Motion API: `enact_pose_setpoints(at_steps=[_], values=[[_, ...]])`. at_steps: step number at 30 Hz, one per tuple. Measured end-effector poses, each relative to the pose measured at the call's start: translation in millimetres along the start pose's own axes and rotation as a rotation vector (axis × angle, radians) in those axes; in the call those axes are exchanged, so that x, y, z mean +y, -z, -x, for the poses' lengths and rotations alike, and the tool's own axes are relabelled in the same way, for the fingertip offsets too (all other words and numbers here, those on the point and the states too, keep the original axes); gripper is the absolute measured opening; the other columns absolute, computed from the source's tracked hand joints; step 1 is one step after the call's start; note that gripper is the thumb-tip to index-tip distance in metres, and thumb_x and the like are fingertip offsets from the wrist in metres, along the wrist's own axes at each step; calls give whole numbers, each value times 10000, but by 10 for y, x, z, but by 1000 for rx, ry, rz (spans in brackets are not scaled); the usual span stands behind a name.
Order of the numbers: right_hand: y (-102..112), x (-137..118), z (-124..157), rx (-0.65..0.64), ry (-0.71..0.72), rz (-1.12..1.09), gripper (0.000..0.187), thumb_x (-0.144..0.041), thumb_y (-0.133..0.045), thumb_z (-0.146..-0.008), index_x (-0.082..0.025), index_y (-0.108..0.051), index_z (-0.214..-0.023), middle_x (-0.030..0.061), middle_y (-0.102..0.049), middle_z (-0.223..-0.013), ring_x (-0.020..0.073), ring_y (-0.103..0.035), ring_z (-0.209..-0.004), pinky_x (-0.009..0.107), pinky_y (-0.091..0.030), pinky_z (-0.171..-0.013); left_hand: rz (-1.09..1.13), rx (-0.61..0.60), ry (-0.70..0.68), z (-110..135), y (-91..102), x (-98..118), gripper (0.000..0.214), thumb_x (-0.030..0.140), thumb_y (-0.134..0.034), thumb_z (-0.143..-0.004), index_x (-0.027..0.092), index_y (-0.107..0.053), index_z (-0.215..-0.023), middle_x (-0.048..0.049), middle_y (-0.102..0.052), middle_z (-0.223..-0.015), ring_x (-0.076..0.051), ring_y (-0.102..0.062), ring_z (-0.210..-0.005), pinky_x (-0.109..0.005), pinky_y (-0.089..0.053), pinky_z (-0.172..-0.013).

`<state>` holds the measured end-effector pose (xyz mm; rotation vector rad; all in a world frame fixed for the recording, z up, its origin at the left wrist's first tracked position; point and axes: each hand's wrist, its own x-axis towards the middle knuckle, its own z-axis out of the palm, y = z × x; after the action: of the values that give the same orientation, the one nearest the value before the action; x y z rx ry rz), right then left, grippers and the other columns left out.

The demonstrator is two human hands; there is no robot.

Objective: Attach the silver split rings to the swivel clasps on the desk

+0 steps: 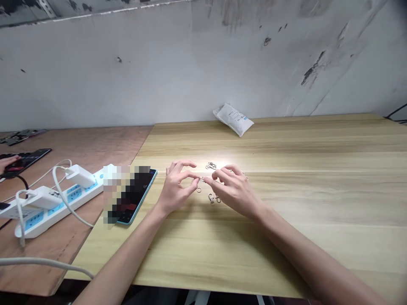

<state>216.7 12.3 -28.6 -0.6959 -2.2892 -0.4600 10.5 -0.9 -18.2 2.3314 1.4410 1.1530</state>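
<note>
- Far left: a co-worker's hand [8,164] rests on a dark handheld device [30,159], on a plywood bench [79,148].
- Left of centre: a white power strip [54,207] with blue socket panels carries white chargers [81,176]; their cables run across the plywood.
- Centre left: a blue-edged tablet [140,199] lies on the pale wooden bench [254,254] (its left part is pixelated).
- Left hand [174,188]: fingers curved, with thumb and forefinger closed on a small metal piece [201,178] (too small to identify).
- Centre: a small metal ring [199,190] lies just below the pinch; metal swivel clasps [213,198] lie just beside the right hand, and another clasp [210,166] lies beyond the hands.
- Right hand [233,190]: fingers curved, with the forefinger reaching to the same metal piece; whether it grips cannot be told.
- Rear: a white sealed packet [233,119] lies at the bench's back edge, against the wall.
</note>
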Motion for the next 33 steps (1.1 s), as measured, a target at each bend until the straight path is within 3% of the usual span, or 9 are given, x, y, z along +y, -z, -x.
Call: enact_pose_setpoints(at_steps=[6,9,12,15,18,22,25,30,33], values=[[11,64,26,2,41,35,257,-43,-482,-907,-210,-669,-962,17,-624,-774,141,-520,-707,320,-390,-841,74,5,36,-6,2,-54,89,201,-630,-844,227,-680,-776,-34,-621,-1139,-236,-533,-1149,-474,-339,-1050],[-4,46,33,-27,-94,-109,211,-96,-512,-909,-200,-667,-1007,45,-635,-868,149,-552,-761,325,-400,-829,116,50,65,-8,15,-92,90,221,-622,-858,227,-677,-787,-35,-616,-1149,-232,-513,-1184,-462,-350,-1055],[-35,-25,22,-98,-299,-358,233,-270,-599,-908,-194,-637,-1125,66,-632,-962,158,-577,-815,321,-409,-796,124,33,47,3,3,-65,86,227,-623,-859,235,-685,-800,-35,-619,-1134,-231,-512,-1179,-452,-367,-1039],[-87,-64,17,-143,-359,-505,147,-305,-598,-916,-194,-661,-988,57,-648,-939,157,-582,-820,303,-397,-750,107,-12,-8,12,-14,4,94,212,-618,-860,242,-690,-807,-33,-625,-1125,-231,-510,-1179,-441,-372,-1028],[-113,8,24,-106,-304,-448,151,-247,-547,-943,-199,-649,-842,23,-670,-798,155,-562,-763,309,-379,-758,53,-11,-41,6,-10,47,98,191,-616,-850,234,-682,-792,-34,-633,-1126,-238,-506,-1190,-445,-348,-1042],[-42,129,15,-46,-218,-189,159,-181,-506,-954,-210,-648,-888,0,-678,-731,151,-550,-717,344,-367,-872,-42,-55,-50,3,-11,48,104,187,-609,-844,233,-672,-775,-28,-643,-1136,-253,-487,-1215,-454,-332,-1042],[35,57,-17,-26,-128,-124,191,-139,-482,-951,-212,-637,-867,-19,-651,-671,140,-535,-685,328,-369,-893,-96,-110,-45,15,-35,31,104,198,-600,-846,230,-661,-769,-29,-647,-1145,-259,-484,-1216,-452,-335,-1025],[42,-167,-56,-55,78,-117,249,-48,-441,-924,-195,-642,-918,6,-674,-802,136,-524,-715,308,-367,-851,-184,-181,-72,19,-30,-63,109,200,-590,-851,229,-678,-792,-37,-639,-1169,-264,-485,-1213,-453,-341,-1011],[-17,-135,-22,-136,77,-120,246,-52,-446,-908,-187,-639,-842,19,-649,-804,129,-492,-677,299,-351,-760,-262,-166,-79,4,14,-145,124,205,-590,-853,233,-694,-793,-45,-638,-1169,-270,-488,-1200,-465,-342,-1005]])
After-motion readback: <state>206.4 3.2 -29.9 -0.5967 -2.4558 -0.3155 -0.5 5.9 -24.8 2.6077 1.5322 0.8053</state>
